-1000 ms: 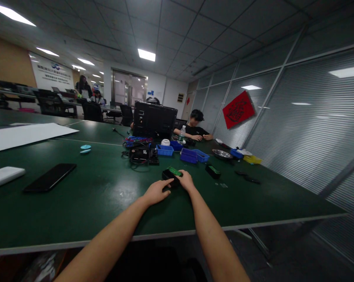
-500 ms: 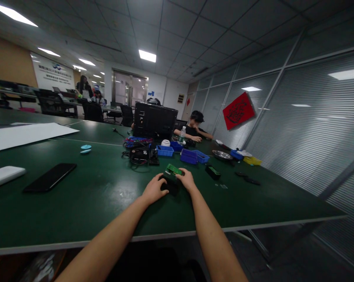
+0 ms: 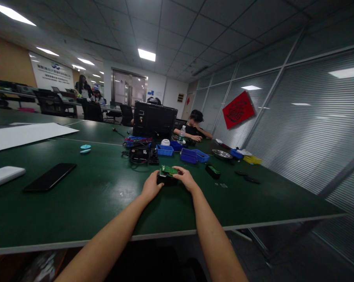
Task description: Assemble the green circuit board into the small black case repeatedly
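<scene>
My right hand (image 3: 185, 178) pinches the right end of a green circuit board (image 3: 168, 170), fingers closed on its edge. Just under the board is a black plastic case (image 3: 168, 181); whether the two touch I cannot tell. Around the left side of that case my left hand (image 3: 151, 186) is closed, with the thumb in front. To the right, a second black case with a green board in it (image 3: 212, 171) lies on the dark green table (image 3: 115, 211). A small clear piece (image 3: 223, 185) lies near it.
Beyond my hands stand blue bins (image 3: 164, 150), a tangle of cables with a black adapter (image 3: 139, 155), a bottle (image 3: 182, 134) and a monitor (image 3: 155, 119). A metal dish (image 3: 222, 154) sits to the right, a black phone (image 3: 50, 177) to the left. A co-worker (image 3: 194, 127) sits across the table.
The circuit board has shifted a little left and now sits over the black case. The case has turned level, and my left hand has moved round to its left side.
</scene>
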`<action>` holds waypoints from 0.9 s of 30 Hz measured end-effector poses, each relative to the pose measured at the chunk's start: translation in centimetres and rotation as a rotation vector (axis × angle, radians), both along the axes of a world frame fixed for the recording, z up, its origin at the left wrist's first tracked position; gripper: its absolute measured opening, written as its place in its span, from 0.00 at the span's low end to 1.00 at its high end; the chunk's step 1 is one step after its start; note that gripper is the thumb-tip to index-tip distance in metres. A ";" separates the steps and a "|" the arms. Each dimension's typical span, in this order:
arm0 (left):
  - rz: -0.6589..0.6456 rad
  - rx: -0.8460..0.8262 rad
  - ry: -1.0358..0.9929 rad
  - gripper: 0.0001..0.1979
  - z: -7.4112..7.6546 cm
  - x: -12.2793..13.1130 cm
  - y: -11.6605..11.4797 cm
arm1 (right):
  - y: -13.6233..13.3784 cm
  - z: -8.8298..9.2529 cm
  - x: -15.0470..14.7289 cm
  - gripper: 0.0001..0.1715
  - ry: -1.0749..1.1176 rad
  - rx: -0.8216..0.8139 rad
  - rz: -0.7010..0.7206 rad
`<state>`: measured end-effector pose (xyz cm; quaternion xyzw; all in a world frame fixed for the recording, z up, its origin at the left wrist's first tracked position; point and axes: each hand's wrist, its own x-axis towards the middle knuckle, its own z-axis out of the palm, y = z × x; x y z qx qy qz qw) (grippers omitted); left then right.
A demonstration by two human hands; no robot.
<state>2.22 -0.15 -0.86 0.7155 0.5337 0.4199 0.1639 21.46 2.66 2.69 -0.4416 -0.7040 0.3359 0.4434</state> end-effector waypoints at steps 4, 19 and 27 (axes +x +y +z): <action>0.003 -0.061 -0.040 0.36 0.2 0.0 0.0 | -0.2 0.2 0.2 0.26 -0.034 0.010 0.041; 0.009 -0.064 -0.016 0.33 0.1 0.0 0.0 | -0.8 0.6 0.1 0.26 -0.136 -0.087 0.050; 0.001 -0.032 -0.015 0.31 -0.4 -0.1 0.3 | -0.5 0.2 0.1 0.23 -0.115 -0.087 0.081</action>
